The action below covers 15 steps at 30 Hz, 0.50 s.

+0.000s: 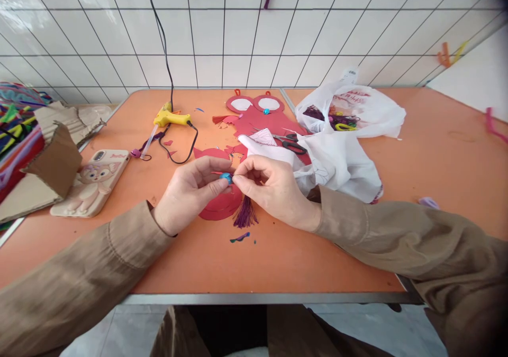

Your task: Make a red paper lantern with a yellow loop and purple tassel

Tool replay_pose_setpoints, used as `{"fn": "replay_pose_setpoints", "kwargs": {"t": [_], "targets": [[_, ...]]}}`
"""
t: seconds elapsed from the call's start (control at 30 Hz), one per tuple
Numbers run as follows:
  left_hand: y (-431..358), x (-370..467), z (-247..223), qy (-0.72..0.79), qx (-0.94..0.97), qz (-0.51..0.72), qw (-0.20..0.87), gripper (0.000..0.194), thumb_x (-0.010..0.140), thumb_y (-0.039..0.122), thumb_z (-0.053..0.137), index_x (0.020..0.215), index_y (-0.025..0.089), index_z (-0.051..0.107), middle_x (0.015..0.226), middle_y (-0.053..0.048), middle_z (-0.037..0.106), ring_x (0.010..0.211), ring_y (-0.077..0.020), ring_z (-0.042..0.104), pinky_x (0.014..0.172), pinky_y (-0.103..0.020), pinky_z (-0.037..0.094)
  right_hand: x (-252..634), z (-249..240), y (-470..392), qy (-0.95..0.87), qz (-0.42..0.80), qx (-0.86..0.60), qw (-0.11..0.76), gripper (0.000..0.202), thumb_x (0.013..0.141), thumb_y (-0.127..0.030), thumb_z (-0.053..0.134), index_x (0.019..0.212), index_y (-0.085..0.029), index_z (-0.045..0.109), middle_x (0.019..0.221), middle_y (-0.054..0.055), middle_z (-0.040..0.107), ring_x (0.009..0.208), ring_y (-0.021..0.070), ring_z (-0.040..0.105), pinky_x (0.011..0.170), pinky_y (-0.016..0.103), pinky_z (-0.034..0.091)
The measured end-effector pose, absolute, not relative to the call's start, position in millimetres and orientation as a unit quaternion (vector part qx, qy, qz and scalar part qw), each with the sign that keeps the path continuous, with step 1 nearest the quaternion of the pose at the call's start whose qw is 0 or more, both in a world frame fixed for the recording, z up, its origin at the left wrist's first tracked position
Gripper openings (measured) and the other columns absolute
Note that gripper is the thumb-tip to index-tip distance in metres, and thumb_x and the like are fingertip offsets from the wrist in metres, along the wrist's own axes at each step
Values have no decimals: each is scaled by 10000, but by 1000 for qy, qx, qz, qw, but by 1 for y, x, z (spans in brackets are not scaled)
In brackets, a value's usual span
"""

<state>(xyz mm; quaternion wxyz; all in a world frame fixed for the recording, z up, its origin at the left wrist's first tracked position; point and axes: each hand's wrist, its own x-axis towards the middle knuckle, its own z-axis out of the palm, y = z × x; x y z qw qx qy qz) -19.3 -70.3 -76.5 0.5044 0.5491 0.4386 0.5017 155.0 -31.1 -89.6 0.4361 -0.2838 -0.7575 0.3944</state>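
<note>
Blue ball (225, 179), one: pinched in the fingers of the left hand (186, 193), apparently for steadying. Right hand's (280, 190) fingers: pinched together at its edge, contents indiscernible; purple tassel (246, 214) is seen below.

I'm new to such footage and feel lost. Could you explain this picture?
There is no machine here, just a person working bare-handed. The picture comes from a camera on the person's head, looking forward and down. The left hand pinches a small blue ball; the right hand pinches beside it, though what it grips is too small to tell. A purple tassel shows below. On the orange table are red cutouts, a yellow glue gun, a phone, scissors and a white plastic bag.
</note>
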Motion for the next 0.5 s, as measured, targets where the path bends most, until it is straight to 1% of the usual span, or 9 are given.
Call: {"fn": "replay_pose_setpoints", "kwargs": {"t": [0.23,0.4,0.5], "targets": [[-69,-19,-76,452,529,510,506,320,615,274,878,832,150,679,867,-40,742,772,-159,699,758,-298,601,155,-89,-32,-762,388,-285,433,140,843,-194,588,711,-174,547,627,-41,536,536,61,441,467,210,351],[-67,-19,-77,456,516,517,507,315,602,278,882,806,148,681,830,-30,734,725,-144,685,720,-283,597,155,-88,-34,-764,389,-279,433,142,844,-187,584,709,-173,544,625,-45,529,535,57,436,469,206,359],[-67,-19,-77,457,520,517,504,310,591,254,884,806,150,685,821,-27,737,731,-144,689,733,-278,594,155,-89,-34,-762,394,-281,431,133,837,-187,586,710,-171,550,630,-41,539,537,56,438,471,203,363]]}}
